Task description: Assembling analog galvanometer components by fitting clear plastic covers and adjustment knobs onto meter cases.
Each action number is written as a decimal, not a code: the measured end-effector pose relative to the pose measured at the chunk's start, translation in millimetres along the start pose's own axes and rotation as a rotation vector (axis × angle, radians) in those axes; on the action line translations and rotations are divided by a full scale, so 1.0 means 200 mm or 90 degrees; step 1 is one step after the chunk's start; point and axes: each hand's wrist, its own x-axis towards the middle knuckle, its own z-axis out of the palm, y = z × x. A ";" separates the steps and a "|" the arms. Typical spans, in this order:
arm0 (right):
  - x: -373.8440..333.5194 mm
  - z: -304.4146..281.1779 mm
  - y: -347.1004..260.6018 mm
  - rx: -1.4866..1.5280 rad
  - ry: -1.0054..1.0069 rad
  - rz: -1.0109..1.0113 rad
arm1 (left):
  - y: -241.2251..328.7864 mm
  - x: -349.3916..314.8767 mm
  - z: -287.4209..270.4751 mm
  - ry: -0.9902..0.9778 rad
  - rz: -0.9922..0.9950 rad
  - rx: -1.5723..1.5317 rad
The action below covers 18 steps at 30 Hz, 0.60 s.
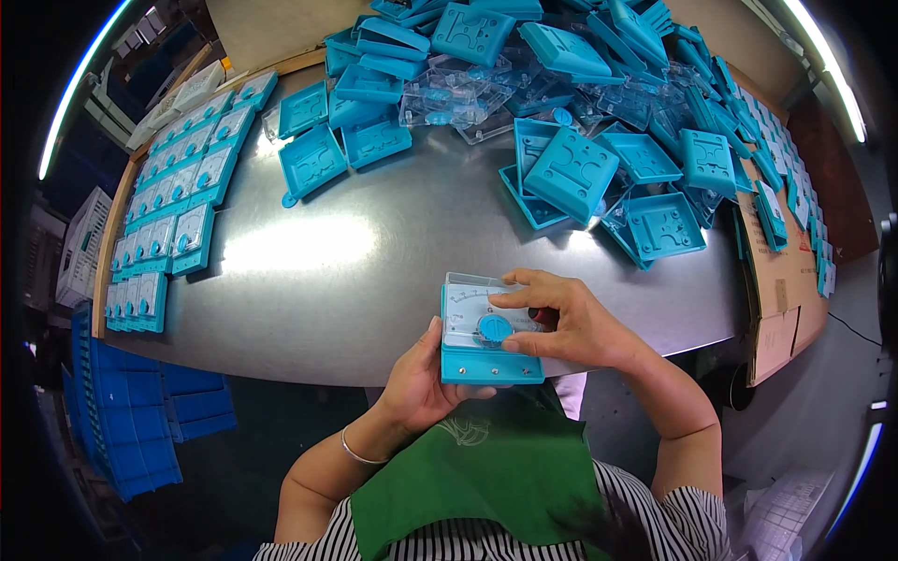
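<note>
A teal panel meter [491, 366] with a white scale face and a round teal disc [495, 327] is held over the table's front edge. My left hand [418, 385] is closed around its left side and underside. Over the face lies a clear cover [458, 279], its far edge sticking out past the body. My right hand [572, 323] spans this cover, thumb beside the disc and fingers toward the far edge. Tucked in the right palm is a red-and-black handle [541, 316]; the rest of it is hidden. Small metal screws or terminals dot the meter's near strip.
A heap of teal housings [571, 173] and clear covers [454, 93] covers the far side of the metal table [374, 309]. Rows of assembled meters [178, 187] stand at left; others [772, 215] sit at right by a cardboard box [781, 280]. Blue crates [140, 411] are lower left.
</note>
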 end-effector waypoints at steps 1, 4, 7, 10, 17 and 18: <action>0.00 0.00 0.01 -0.006 0.007 -0.024 | 0.00 0.00 0.00 0.001 0.000 -0.001; 0.01 0.00 -0.02 0.014 -0.005 0.036 | 0.00 0.00 0.00 0.018 0.000 0.009; 0.00 0.01 -0.01 -0.023 -0.006 0.010 | 0.00 -0.01 0.01 0.018 0.013 0.009; -0.01 0.01 0.00 -0.024 -0.013 0.010 | 0.00 0.00 -0.01 -0.014 0.006 -0.017; -0.04 0.03 -0.03 -0.127 -0.003 -0.083 | -0.05 0.00 0.06 0.025 0.064 0.099; -0.04 0.03 -0.02 -0.176 0.014 -0.146 | -0.06 0.00 0.06 0.052 0.101 0.246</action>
